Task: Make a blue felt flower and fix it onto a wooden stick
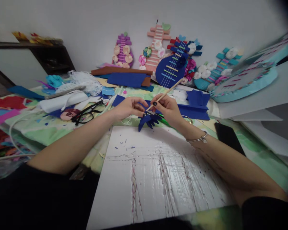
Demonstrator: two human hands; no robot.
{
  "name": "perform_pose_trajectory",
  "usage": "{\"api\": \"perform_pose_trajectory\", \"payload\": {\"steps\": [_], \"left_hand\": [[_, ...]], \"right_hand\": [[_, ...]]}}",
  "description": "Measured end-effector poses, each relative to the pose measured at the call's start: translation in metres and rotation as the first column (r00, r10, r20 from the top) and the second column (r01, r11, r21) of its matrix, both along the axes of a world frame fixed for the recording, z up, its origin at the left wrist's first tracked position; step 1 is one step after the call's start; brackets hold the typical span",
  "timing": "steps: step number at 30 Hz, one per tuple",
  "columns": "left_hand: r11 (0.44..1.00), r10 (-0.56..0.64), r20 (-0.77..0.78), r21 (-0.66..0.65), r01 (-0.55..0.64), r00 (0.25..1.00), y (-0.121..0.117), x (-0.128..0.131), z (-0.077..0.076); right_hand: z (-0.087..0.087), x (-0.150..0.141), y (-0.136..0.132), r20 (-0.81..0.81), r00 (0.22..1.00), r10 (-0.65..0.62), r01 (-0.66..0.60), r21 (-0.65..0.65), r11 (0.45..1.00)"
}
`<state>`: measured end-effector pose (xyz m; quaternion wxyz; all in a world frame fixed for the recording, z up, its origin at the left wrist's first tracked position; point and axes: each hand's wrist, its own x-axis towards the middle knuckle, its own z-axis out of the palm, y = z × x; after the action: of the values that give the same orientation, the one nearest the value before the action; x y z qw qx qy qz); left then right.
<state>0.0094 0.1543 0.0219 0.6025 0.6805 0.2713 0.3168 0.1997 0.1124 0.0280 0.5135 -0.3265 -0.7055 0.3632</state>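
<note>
My left hand (pixel 131 108) pinches a dark blue paper piece (pixel 148 121) cut into pointed, petal-like strips that hang down. In my right hand (pixel 168 107) is a thin wooden stick (pixel 168 92), slanting up to the right. Its lower end meets the blue paper near my left fingertips; whether paper is wrapped round it I cannot tell. Both hands are above the far edge of a white board (pixel 117 185) marked with cut lines and glue-like streaks. Small blue scraps (pixel 124 147) lie on it. Behind the hands, a dark blue paper strip (pixel 194 111) crosses the table.
Black glasses (pixel 86 115) and white string (pixel 81 82) lie left. A dark, phone-like slab (pixel 230 138) is right of my forearm. Several decorated instrument-shaped crafts, one blue (pixel 169 71), lean on the wall. Large white sheets (pixel 252 105) stand at right.
</note>
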Motion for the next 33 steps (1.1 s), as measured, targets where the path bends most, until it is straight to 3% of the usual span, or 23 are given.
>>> {"api": "perform_pose_trajectory", "payload": {"steps": [11, 21, 33], "left_hand": [[0.996, -0.010, 0.108, -0.085, 0.019, 0.994, -0.0020, 0.0022, -0.0026], [0.995, 0.017, 0.130, -0.098, -0.004, 0.991, -0.0036, 0.0066, -0.0073], [0.995, 0.063, 0.145, -0.087, -0.050, 0.988, -0.0072, 0.0082, -0.0057]], "right_hand": [[-0.0021, -0.0038, 0.0024, -0.060, 0.998, -0.025, 0.023, -0.038, 0.999], [-0.0058, -0.0078, -0.0005, 0.009, 1.000, -0.020, 0.021, -0.134, 0.991], [-0.0079, -0.0050, 0.0037, 0.057, 0.997, -0.053, 0.058, -0.077, 0.995]]}}
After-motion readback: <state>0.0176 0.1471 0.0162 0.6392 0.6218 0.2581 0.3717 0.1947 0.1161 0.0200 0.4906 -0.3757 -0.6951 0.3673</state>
